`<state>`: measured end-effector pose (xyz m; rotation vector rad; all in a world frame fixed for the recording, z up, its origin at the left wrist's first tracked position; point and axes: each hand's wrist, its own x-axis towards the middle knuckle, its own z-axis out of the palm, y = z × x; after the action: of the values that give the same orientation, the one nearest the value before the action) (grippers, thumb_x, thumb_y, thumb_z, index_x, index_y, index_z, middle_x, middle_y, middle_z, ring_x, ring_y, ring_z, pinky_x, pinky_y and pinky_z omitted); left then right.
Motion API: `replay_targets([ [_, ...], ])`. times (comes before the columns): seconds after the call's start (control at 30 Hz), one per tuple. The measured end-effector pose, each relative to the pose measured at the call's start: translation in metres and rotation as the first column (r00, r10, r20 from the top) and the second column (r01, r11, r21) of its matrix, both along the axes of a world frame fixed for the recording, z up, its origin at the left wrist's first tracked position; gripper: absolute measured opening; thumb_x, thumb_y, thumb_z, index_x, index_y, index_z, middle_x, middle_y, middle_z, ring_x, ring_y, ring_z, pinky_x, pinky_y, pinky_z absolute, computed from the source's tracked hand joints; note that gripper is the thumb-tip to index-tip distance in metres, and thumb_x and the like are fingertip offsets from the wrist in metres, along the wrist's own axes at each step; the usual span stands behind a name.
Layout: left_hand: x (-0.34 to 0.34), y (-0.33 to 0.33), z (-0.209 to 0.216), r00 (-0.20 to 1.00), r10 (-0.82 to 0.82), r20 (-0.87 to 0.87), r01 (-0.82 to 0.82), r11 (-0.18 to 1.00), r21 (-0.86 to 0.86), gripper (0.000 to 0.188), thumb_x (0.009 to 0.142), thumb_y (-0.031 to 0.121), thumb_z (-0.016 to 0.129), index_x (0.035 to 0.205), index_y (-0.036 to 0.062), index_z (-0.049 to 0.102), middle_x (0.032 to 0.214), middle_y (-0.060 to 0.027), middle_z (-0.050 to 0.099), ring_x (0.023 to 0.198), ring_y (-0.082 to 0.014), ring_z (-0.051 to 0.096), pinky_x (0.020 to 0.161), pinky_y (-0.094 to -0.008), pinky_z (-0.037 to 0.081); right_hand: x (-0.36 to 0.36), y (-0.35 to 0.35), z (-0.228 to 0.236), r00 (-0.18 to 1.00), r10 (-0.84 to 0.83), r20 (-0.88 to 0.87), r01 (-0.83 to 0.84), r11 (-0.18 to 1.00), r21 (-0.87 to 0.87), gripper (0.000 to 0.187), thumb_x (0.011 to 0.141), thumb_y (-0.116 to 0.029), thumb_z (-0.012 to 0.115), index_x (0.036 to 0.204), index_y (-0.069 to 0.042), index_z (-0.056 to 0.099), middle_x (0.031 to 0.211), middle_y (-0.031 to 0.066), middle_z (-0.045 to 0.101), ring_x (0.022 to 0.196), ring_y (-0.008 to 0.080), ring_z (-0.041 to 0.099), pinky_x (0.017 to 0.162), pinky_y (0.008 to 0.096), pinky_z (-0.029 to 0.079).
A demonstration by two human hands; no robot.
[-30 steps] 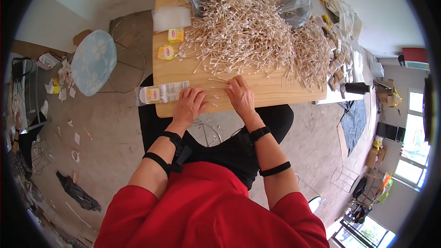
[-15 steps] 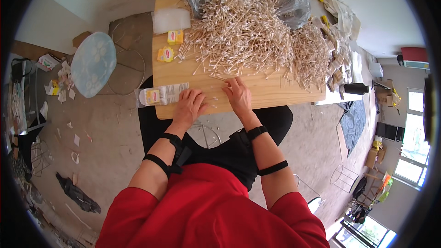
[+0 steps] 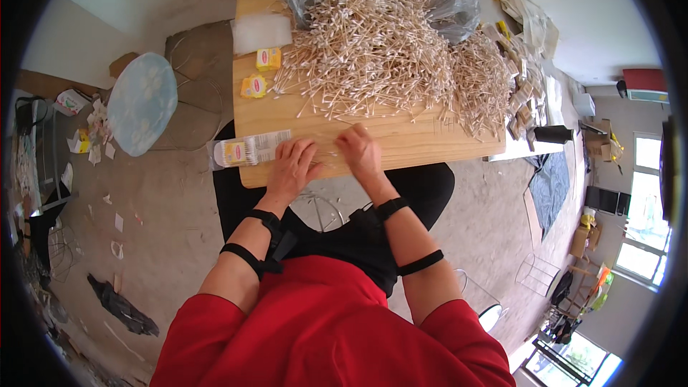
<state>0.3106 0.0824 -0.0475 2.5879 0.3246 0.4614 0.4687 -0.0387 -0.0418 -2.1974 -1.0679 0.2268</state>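
My left hand (image 3: 290, 168) rests at the table's near edge with its fingers curled downward and the thumb a little apart. Under or beside it ends a clear plastic bag with a packet of cotton swabs (image 3: 234, 152) inside, which sticks out over the left corner. What those fingers hold is hidden. Just to the right, my right hand (image 3: 362, 154) is raised slightly with its fingers pinched together; anything between them is too small to make out. A few loose swabs lie between the hands. Beyond them spreads a big heap of cotton swabs (image 3: 380, 43).
The wooden table (image 3: 416, 137) also bears two small stacks of yellow labels (image 3: 268, 59) and a pile of clear plastic bags (image 3: 261, 33) on its left. A grey plastic sack (image 3: 455, 11) surrounds the heap's back. A round stool (image 3: 143, 104) stands left of the table.
My right hand has drawn its fingers together and shifted slightly left, toward my left hand. My left hand stays by the bag. The whole view has shifted a little.
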Motion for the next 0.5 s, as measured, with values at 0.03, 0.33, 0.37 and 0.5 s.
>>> replay_targets([
  [0.03, 0.002, -0.001, 0.005, 1.0, 0.011, 0.015, -0.012, 1.0, 0.023, 0.05, 0.08, 0.02, 0.074, 0.124, 0.0096, 0.055, 0.124, -0.0075, 0.052, 0.121, -0.0294, 0.048, 0.105, -0.046, 0.036, -0.008, 0.001, -0.007, 0.999, 0.033, -0.019, -0.032, 0.999, 0.036, 0.009, 0.083, -0.016, 0.071, 0.085, -0.008, 0.066, 0.089, 0.0112, 0.061, 0.075, 0.0367, 0.064, 0.064, 0.0449, 0.051],
  [0.33, -0.004, 0.001, 0.001, 1.0, 0.005, -0.011, -0.005, 1.0, 0.002, 0.057, 0.08, 0.02, 0.073, 0.131, 0.0069, 0.052, 0.131, -0.0078, 0.051, 0.127, -0.0305, 0.044, 0.111, -0.0484, 0.033, 0.028, 0.003, 0.007, 0.967, -0.256, -0.01, 0.256, 0.964, 0.074, 0.01, 0.087, -0.015, 0.066, 0.095, -0.008, 0.065, 0.098, 0.0124, 0.063, 0.083, 0.0382, 0.064, 0.069, 0.0477, 0.051],
  [0.37, -0.003, 0.003, -0.001, 1.0, 0.008, -0.008, -0.008, 1.0, 0.008, 0.057, 0.079, 0.02, 0.073, 0.13, 0.0067, 0.052, 0.131, -0.0077, 0.051, 0.127, -0.0302, 0.045, 0.111, -0.0479, 0.034, 0.033, 0.004, 0.006, 0.973, -0.232, -0.017, 0.232, 0.973, -0.008, 0.009, 0.088, -0.015, 0.065, 0.095, -0.008, 0.064, 0.098, 0.0114, 0.063, 0.083, 0.038, 0.064, 0.068, 0.0475, 0.051],
  [0.5, 0.0, 0.001, -0.002, 1.0, 0.021, -0.003, -0.021, 0.999, 0.041, 0.053, 0.081, 0.022, 0.073, 0.128, 0.0077, 0.053, 0.13, -0.0056, 0.05, 0.126, -0.0272, 0.045, 0.111, -0.045, 0.036, 0.022, -0.003, 0.004, 0.993, -0.113, 0.039, 0.116, 0.989, -0.092, 0.006, 0.089, -0.015, 0.063, 0.092, -0.009, 0.063, 0.096, 0.01, 0.062, 0.081, 0.0375, 0.063, 0.067, 0.0469, 0.051],
])
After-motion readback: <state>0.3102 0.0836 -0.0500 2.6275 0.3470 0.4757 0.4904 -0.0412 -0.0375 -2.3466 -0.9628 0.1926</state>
